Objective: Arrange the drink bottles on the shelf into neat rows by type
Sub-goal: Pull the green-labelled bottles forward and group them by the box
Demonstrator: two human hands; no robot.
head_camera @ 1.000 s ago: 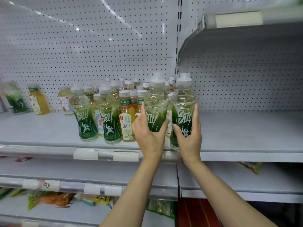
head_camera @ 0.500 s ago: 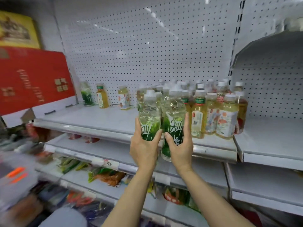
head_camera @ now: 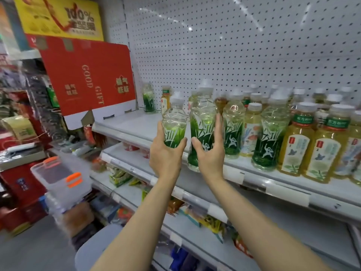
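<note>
— What have the hands got?

— The left hand (head_camera: 166, 155) grips a clear bottle with a green bamboo label (head_camera: 174, 124), thumb and fingers curled round its lower half. It is lifted above the front edge of the shelf (head_camera: 125, 124). The right hand (head_camera: 210, 153) wraps a taller bottle of the same kind (head_camera: 202, 122), thumb on the near side, fingers stretched up its far side. Whether that one's base touches the shelf's front edge I cannot tell.

— And the rest of the drinks?

— Just right of the held pair, two more green bamboo bottles (head_camera: 233, 128) stand near the front edge, with yellow tea bottles (head_camera: 294, 145) beside them and more bottles crowded behind. At the shelf's back left corner a lone green bottle (head_camera: 148, 98) and a yellow one (head_camera: 165, 97) stand by the pegboard (head_camera: 214, 45).

— Anything to the left?

— A red gift box (head_camera: 88, 79) leans past the shelf's left end.
</note>
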